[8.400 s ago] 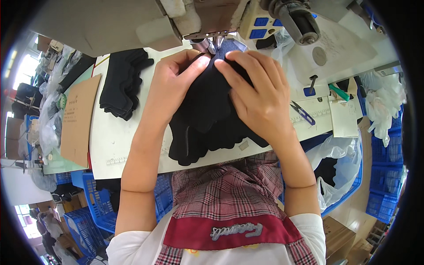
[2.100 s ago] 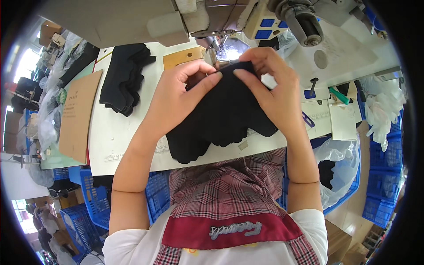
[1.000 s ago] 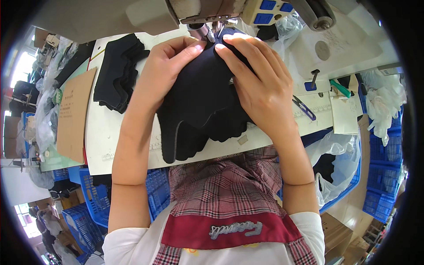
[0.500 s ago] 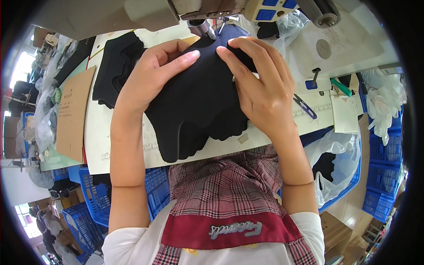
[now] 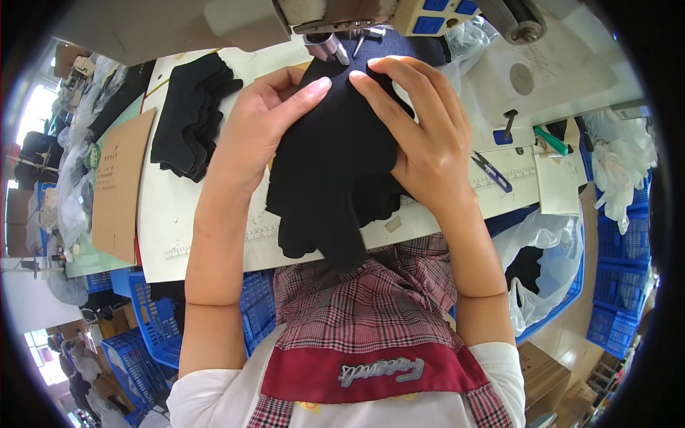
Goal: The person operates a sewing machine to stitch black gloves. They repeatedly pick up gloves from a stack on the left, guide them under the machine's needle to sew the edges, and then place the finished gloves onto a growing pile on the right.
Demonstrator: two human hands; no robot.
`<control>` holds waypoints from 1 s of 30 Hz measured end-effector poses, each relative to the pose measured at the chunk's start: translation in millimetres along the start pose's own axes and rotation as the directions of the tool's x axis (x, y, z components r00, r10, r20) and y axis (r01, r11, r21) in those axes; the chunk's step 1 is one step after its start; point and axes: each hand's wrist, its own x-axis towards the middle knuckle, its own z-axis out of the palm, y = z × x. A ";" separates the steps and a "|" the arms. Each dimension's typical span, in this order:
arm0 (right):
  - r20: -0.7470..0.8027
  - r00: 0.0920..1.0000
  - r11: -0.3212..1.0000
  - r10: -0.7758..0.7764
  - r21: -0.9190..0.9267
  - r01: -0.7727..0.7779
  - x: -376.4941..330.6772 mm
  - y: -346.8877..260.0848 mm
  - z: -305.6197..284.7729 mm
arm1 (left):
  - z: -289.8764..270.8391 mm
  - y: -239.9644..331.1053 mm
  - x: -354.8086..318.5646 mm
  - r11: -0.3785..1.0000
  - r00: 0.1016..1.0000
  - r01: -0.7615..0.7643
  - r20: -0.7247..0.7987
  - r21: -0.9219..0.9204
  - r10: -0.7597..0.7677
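Beside the sewing machine point(image 5: 242, 21), the left hand point(image 5: 258, 132) is laying its thumb over the black cloth point(image 5: 321, 157), and the right hand point(image 5: 428, 132) is resting thumb and forefinger close together on it; whether either is pinching, I can't tell. The cloth is running beneath the machine's head and drooping past the table's point(image 5: 171, 228) near edge, some apparently through, much seemingly left, with a black stack point(image 5: 189, 114) lying leftward.

Here's my black cloth point(image 5: 328, 150), matte and layered, its far end running beneath the sewing machine point(image 5: 235, 25); the rest spreads toward me over the white table point(image 5: 168, 217), wavy-edged at lower right, one narrow flap drooping past the near edge.
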 end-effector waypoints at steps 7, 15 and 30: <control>-0.010 0.999 0.998 -0.045 0.054 0.045 -7.1 -3.1 -7.8 | 10.1 -9.7 -1.1 0.996 0.997 -0.053 -0.068 -0.075 0.048; -0.065 0.989 0.991 -0.132 0.030 0.134 -7.6 14.0 -2.1 | 12.8 -19.5 -23.1 0.828 0.852 -0.277 -0.273 0.488 0.446; 0.068 0.998 0.978 -0.002 0.209 -0.012 -4.8 1.6 -39.7 | 8.4 -31.1 -17.8 0.106 0.498 -0.616 0.281 0.781 0.820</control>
